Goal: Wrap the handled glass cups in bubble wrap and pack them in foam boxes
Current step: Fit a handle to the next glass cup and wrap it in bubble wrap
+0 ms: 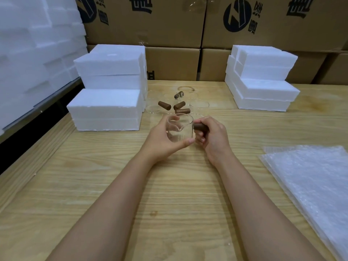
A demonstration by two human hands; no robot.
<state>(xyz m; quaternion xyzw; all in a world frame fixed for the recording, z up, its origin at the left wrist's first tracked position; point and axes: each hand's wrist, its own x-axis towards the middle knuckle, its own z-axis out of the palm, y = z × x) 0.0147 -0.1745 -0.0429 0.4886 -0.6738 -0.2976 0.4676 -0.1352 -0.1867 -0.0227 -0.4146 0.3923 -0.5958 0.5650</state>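
A clear glass cup (181,127) with a dark wooden handle is held above the middle of the wooden table (113,185). My left hand (162,140) cups its glass body, thumb under the base and fingers curled round the far side. My right hand (211,136) grips the brown handle on the cup's right. Behind them stand several more glass cups (178,105) with brown handles, hard to make out because the glass is clear. A stack of bubble wrap sheets (310,183) lies at the right edge.
White foam boxes are stacked at the back left (109,87) and back right (263,78). More foam pieces (33,53) are piled along the left side. Printed cardboard cartons (207,25) form a wall behind the table.
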